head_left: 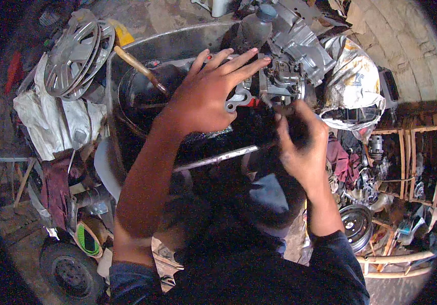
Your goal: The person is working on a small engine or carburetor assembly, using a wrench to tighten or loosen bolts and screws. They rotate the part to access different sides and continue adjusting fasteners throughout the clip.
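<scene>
Nearest, dark sleeves at bottom, forearms reaching fwd over a dark basin. R hand is bent, thumb & index drawn close tog. at a dark, blurred spot; can't tell if that grip pinches anything. L hand is a bit further fwd, fingers splayed wide, palm down, grip released, nothing held as far as shown. Metal assembly, grey w/ several fittings, is at the basin's R side: just beyond R thumb & index, and just R of L fingertips. Key relation: it sits fwd of R grip, w/ R hand looking a touch nearer; contact unclear for both. Long axis prob. runs L–R, but ends are partly hidden. Grey bracket w/ a round hole shows btwn the hands, next to a small red bit. Wood-handled brush leans in the basin, L of L hand, handle pointing up-left. Further out: clear bottle w/ blue cap, big grey casing beyond the assembly, white sack to R, wheel covers far L.
</scene>
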### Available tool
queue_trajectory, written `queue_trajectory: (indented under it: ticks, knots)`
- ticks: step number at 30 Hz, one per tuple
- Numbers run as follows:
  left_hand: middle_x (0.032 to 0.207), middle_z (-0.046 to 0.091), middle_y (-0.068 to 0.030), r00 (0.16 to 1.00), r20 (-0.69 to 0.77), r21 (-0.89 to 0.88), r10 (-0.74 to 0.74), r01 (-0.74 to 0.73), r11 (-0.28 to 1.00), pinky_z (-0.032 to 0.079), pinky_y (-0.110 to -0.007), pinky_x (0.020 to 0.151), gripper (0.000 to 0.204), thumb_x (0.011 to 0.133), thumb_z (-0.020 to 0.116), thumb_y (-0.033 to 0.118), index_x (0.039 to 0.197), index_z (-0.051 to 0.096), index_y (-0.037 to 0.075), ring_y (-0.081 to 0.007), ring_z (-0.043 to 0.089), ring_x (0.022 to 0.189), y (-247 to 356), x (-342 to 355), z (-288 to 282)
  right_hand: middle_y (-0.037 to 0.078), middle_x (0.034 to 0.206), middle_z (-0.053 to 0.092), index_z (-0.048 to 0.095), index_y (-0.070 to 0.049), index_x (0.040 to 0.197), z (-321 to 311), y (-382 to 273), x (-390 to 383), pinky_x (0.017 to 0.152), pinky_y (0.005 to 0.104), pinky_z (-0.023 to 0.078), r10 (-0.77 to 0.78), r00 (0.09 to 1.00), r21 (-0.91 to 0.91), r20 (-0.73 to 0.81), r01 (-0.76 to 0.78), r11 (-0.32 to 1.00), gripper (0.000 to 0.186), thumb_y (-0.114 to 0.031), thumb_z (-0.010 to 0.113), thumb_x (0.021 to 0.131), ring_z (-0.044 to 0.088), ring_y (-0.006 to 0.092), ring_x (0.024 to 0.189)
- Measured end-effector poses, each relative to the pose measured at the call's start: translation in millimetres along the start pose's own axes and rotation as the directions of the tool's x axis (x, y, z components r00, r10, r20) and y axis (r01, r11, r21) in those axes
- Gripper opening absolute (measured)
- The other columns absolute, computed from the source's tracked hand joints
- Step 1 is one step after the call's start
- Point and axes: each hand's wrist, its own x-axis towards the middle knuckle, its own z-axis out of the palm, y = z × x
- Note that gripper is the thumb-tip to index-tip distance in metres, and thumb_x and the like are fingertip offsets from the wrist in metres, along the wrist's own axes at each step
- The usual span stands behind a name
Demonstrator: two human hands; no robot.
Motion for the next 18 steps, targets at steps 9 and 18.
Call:
queue_trajectory:
  ticks: [9, 18]
  knots:
    - [0.168, 0.035, -0.0076, 1.000, -0.011, 0.014, 0.009, -0.008, 1.000, 0.021, -0.065, 0.123, 0.099, 0.072, 0.075, 0.015, 0.162, 0.036, 0.027, -0.0463, 0.037, 0.148, -3.1, -0.6, 4.1, 0.009, 0.079, 0.065, 0.058, 0.004, 0.088, -6.9, -3.0, -2.8, 0.067, 0.0293, 0.048, 0.118, 0.978, -0.135, 0.175, -0.094, 0.986, 0.009, 0.003, 0.065, 0.093, 0.054, 0.0090, 0.074]
    - [0.169, 0.033, -0.0081, 1.000, 0.012, 0.003, -0.014, 0.014, 1.000, 0.019, -0.065, 0.124, 0.099, 0.072, 0.072, 0.011, 0.162, 0.035, 0.027, -0.0445, 0.035, 0.150, 0.6, -0.4, 0.7, 0.005, 0.075, 0.057, 0.057, 0.004, 0.090, -7.0, -5.0, -2.0, 0.067, 0.0270, 0.045, 0.095, 0.992, 0.042, 0.082, -0.099, 0.994, 0.009, 0.004, 0.065, 0.094, 0.050, 0.0086, 0.073]
